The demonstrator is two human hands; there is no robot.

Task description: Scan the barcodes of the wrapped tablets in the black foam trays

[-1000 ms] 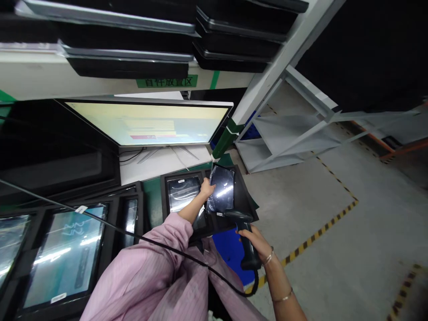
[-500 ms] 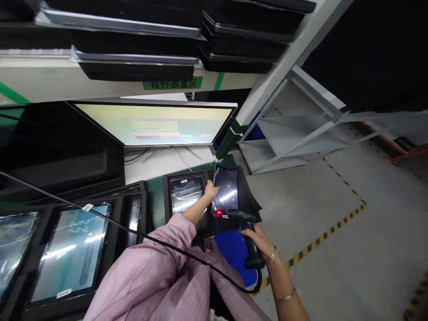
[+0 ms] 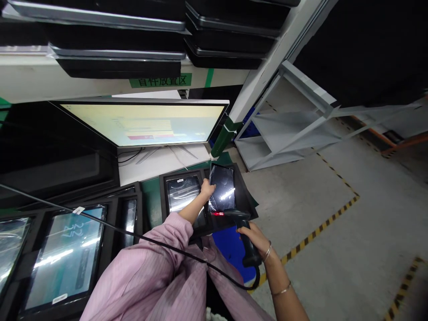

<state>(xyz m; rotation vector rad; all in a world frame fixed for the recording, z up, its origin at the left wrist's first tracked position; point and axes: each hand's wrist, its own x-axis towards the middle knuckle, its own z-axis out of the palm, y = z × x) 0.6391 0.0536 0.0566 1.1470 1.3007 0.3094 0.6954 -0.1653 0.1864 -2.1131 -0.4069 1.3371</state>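
Observation:
My right hand (image 3: 257, 240) is wrapped round the handle of a black barcode scanner (image 3: 246, 243). From the scanner head a red light falls at the lower edge of a dark, film-covered tablet (image 3: 222, 187). My left hand (image 3: 207, 189) grips this tablet by its left edge, fingers partly hidden. The tablet is lifted slightly at its far end over a black foam tray. To its left, a second tablet (image 3: 182, 194) with a small white label lies in a black foam frame, partly under my left forearm.
A lit monitor (image 3: 147, 122) stands behind the trays. More framed tablets (image 3: 67, 256) lie at left. The scanner's black cable (image 3: 160, 243) crosses my front. Black trays (image 3: 117, 67) are stacked on the shelf above. At right are a grey metal rack (image 3: 294, 129) and taped floor.
The scanner's red light has changed from a spot near the white label to a short streak at the tablet's lower edge. Both hands keep their holds; the view has shifted slightly.

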